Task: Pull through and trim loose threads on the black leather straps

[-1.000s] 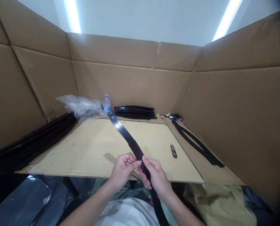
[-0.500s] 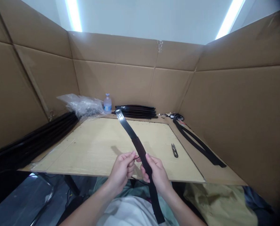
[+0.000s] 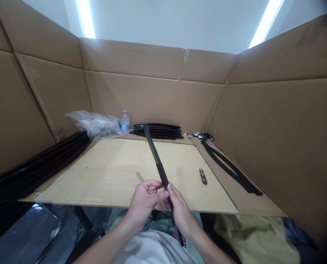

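A long black strap (image 3: 154, 154) rises from my hands toward the back of the table, turned nearly edge-on. My right hand (image 3: 180, 209) is closed around its lower part, just above the table's front edge. Beside it, my left hand (image 3: 144, 202) pinches the strap with thumb and fingers where a thin dark thread or loop shows. The strap's lower end drops behind my right hand toward my lap.
Small black snips (image 3: 202, 176) lie right of my hands on the wooden board (image 3: 105, 172). Black strips are stacked at the back (image 3: 158, 131), along the left (image 3: 34, 168) and on the right (image 3: 229, 167). A water bottle (image 3: 124, 122) and plastic bags (image 3: 96, 124) stand at the back left. Cardboard walls (image 3: 276, 139) surround the table.
The strap has rotated from showing its flat, shiny face to nearly edge-on, and its far tip swung right. My hands stayed together at the front edge, fingers closing again on the strap.
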Motion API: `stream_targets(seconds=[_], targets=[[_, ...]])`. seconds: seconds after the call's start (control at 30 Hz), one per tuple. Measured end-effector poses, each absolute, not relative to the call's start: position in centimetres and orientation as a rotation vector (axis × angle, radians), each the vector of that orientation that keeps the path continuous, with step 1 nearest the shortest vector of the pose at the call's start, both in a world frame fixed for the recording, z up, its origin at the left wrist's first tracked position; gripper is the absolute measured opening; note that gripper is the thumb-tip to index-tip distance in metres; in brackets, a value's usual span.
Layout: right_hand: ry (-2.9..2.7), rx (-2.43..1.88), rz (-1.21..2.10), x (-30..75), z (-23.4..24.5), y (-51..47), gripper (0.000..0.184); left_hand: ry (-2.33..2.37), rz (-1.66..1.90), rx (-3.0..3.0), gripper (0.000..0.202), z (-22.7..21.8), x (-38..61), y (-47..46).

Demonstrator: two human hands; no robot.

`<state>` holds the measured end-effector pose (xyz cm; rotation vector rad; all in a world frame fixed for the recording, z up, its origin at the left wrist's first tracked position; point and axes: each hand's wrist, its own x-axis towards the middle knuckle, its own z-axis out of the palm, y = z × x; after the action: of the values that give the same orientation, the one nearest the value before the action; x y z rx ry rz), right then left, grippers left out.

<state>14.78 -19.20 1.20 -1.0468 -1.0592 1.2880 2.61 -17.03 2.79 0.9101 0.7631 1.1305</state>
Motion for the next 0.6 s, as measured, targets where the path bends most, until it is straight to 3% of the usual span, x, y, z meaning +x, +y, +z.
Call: stream_targets(seconds=[0.43,0.6], targets=[[-1.102,-0.744,1.799,16.2,3.0,-19.1,0.026,0.592,0.947,0.98,0.035,2.6,1.9,-16.5],[-1.243,-0.687,1.752,16.4,2.9,-19.1,0.023,0.476,0.865,0.96,0.032,2.2,1.8,-16.2]])
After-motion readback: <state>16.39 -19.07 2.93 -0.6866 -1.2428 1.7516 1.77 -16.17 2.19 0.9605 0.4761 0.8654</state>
